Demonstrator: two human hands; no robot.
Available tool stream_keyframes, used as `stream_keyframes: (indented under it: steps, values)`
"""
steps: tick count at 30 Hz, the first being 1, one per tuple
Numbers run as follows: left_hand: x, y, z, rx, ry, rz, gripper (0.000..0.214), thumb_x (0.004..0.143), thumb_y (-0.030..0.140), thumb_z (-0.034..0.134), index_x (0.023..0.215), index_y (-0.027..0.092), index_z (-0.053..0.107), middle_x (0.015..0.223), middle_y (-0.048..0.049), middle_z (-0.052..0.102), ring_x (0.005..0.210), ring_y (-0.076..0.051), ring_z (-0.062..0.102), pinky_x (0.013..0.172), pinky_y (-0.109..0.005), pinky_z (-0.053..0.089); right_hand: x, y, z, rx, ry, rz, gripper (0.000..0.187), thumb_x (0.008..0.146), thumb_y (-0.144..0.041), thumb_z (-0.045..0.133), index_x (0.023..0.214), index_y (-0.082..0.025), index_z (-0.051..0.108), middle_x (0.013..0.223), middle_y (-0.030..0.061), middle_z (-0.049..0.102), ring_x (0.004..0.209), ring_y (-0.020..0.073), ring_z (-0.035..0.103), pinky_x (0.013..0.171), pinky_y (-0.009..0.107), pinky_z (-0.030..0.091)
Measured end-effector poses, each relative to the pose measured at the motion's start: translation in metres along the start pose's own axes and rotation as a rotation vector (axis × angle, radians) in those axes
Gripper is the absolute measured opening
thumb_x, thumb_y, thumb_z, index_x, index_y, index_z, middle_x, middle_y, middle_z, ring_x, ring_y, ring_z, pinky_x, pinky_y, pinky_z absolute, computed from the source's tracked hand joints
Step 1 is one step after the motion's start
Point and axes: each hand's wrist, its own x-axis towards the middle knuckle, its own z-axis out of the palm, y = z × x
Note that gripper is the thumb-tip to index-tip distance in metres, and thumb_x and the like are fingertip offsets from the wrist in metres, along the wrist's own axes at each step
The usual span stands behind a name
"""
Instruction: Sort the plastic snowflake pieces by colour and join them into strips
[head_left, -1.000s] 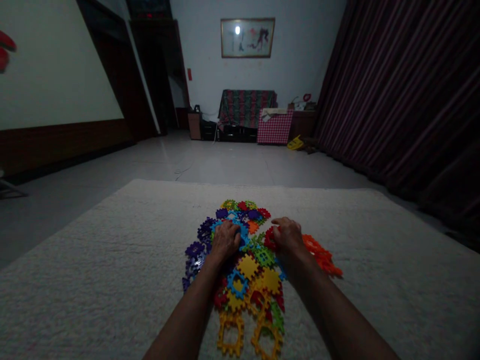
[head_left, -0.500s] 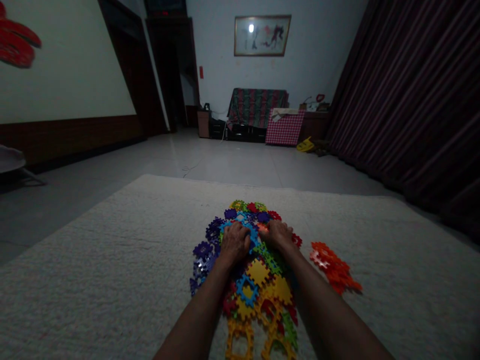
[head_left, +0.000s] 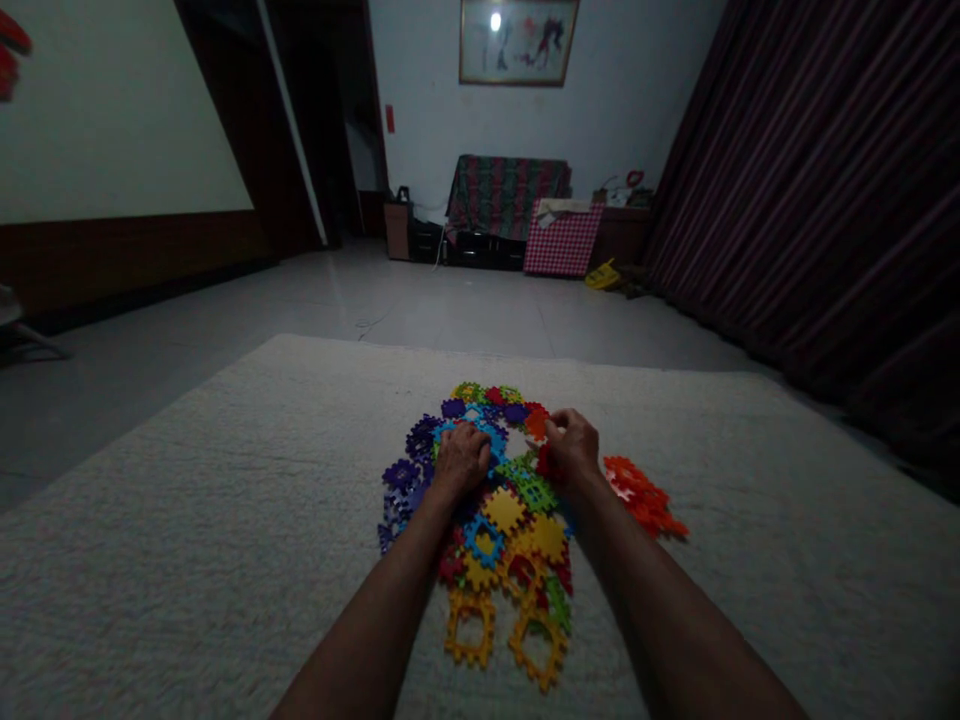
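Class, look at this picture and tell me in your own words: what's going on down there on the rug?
A person sits at a cream rug with both bare hands on a pile of coloured interlocking pieces. The left hand rests curled on the blue pieces near the pile's middle. The right hand pinches an orange piece at the pile's far edge. A small orange heap lies apart, just right of that hand.
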Motion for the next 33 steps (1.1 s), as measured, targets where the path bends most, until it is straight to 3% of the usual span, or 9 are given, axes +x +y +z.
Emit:
stream_keyframes:
  steps: [5, 8, 14, 16, 18, 21, 26, 33]
  values:
    - [0.012, 0.004, -0.012, -0.015, -0.102, -0.001, 0.022, 0.094, 0.024, 0.048, 0.093, 0.021, 0.07, 0.1, -0.007, 0.067, 0.103, -0.021, 0.059, 0.093, -0.035, 0.044, -0.005, 0.039, -0.044, 0.064, 0.121, 0.086, 0.02, 0.076, -0.036, 0.055, 0.08, -0.02, 0.066, 0.083, 0.0068, 0.073, 0.077, 0.0202, 0.063, 0.072, 0.03, 0.046]
    - [0.013, 0.014, -0.026, -0.045, -0.1, 0.032, 0.024, 0.095, 0.024, 0.046, 0.094, 0.02, 0.07, 0.103, -0.008, 0.068, 0.102, -0.02, 0.06, 0.094, -0.035, 0.046, -0.018, 0.061, -0.069, 0.057, 0.147, 0.177, 0.019, 0.072, -0.036, 0.056, 0.075, -0.02, 0.066, 0.077, 0.0054, 0.071, 0.069, 0.0188, 0.06, 0.066, 0.029, 0.044]
    - [-0.035, 0.051, -0.035, -0.117, -0.134, 0.228, 0.025, 0.09, 0.029, 0.055, 0.112, 0.021, 0.066, 0.12, -0.0095, 0.063, 0.113, -0.024, 0.057, 0.096, -0.039, 0.047, -0.048, 0.092, -0.094, -0.001, 0.149, 0.275, 0.017, 0.069, -0.035, 0.058, 0.071, -0.02, 0.066, 0.071, 0.0058, 0.066, 0.065, 0.0204, 0.057, 0.064, 0.032, 0.043]
    - [-0.053, 0.062, -0.031, -0.112, -0.158, 0.27, 0.034, 0.089, 0.032, 0.058, 0.121, 0.023, 0.061, 0.129, -0.01, 0.058, 0.122, -0.026, 0.05, 0.098, -0.041, 0.046, -0.059, 0.093, -0.091, -0.061, 0.247, 0.17, 0.02, 0.071, -0.034, 0.055, 0.077, -0.019, 0.067, 0.08, 0.0088, 0.067, 0.075, 0.0235, 0.058, 0.072, 0.037, 0.045]
    - [-0.064, 0.069, -0.027, -0.1, -0.19, 0.262, 0.035, 0.089, 0.034, 0.058, 0.122, 0.023, 0.059, 0.131, -0.0103, 0.056, 0.123, -0.027, 0.048, 0.098, -0.043, 0.045, -0.075, 0.086, -0.081, -0.029, 0.32, -0.031, 0.02, 0.075, -0.03, 0.051, 0.082, -0.019, 0.066, 0.087, 0.0106, 0.067, 0.083, 0.025, 0.059, 0.078, 0.039, 0.046]
    - [-0.066, 0.073, -0.023, -0.066, -0.225, 0.214, 0.031, 0.09, 0.033, 0.055, 0.119, 0.022, 0.059, 0.129, -0.0107, 0.055, 0.122, -0.027, 0.047, 0.098, -0.042, 0.045, -0.107, 0.066, -0.059, 0.125, 0.311, -0.306, 0.019, 0.08, -0.02, 0.046, 0.089, -0.02, 0.063, 0.092, 0.0093, 0.067, 0.09, 0.0238, 0.061, 0.083, 0.038, 0.048]
    - [-0.052, 0.07, -0.023, -0.009, -0.261, 0.174, 0.038, 0.091, 0.034, 0.055, 0.128, 0.024, 0.054, 0.132, -0.0092, 0.052, 0.126, -0.026, 0.043, 0.101, -0.042, 0.042, -0.146, 0.044, -0.035, 0.204, 0.184, -0.311, 0.023, 0.087, -0.014, 0.042, 0.097, -0.02, 0.062, 0.096, 0.0087, 0.066, 0.091, 0.0215, 0.061, 0.083, 0.035, 0.049]
    - [-0.014, 0.061, -0.016, 0.114, -0.283, 0.174, 0.031, 0.094, 0.042, 0.049, 0.114, 0.023, 0.062, 0.122, -0.0104, 0.057, 0.121, -0.028, 0.046, 0.096, -0.043, 0.043, -0.144, 0.049, -0.032, 0.145, 0.083, -0.281, 0.021, 0.087, -0.013, 0.041, 0.089, -0.02, 0.061, 0.091, 0.0073, 0.064, 0.088, 0.0208, 0.06, 0.081, 0.033, 0.047]
